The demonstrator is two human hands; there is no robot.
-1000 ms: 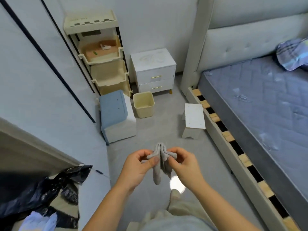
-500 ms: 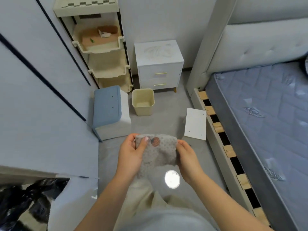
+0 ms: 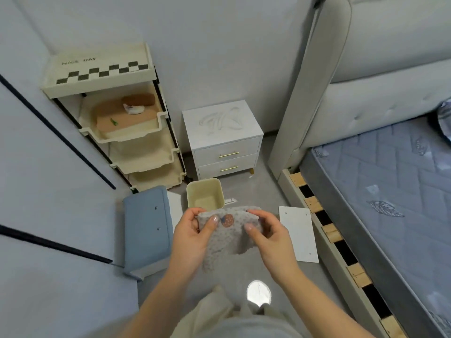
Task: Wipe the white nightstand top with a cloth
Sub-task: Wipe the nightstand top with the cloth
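Note:
The white nightstand (image 3: 220, 123) stands against the far wall, with two drawers, gold handles and smeared marks in the dust on its top. I hold a grey dotted cloth (image 3: 229, 236) with a small strawberry print spread flat in front of me, well short of the nightstand. My left hand (image 3: 192, 236) grips its left edge, thumb on top. My right hand (image 3: 269, 237) grips its right edge the same way.
A cream tiered shelf rack (image 3: 127, 132) stands left of the nightstand. On the floor between are a cream bin (image 3: 205, 193), a blue-topped stool (image 3: 146, 228) and a white stool (image 3: 299, 232). A bed frame with a blue mattress (image 3: 390, 191) fills the right side.
The cloth went from folded and hanging to spread flat between both hands. The view has moved closer to the nightstand and tilted up.

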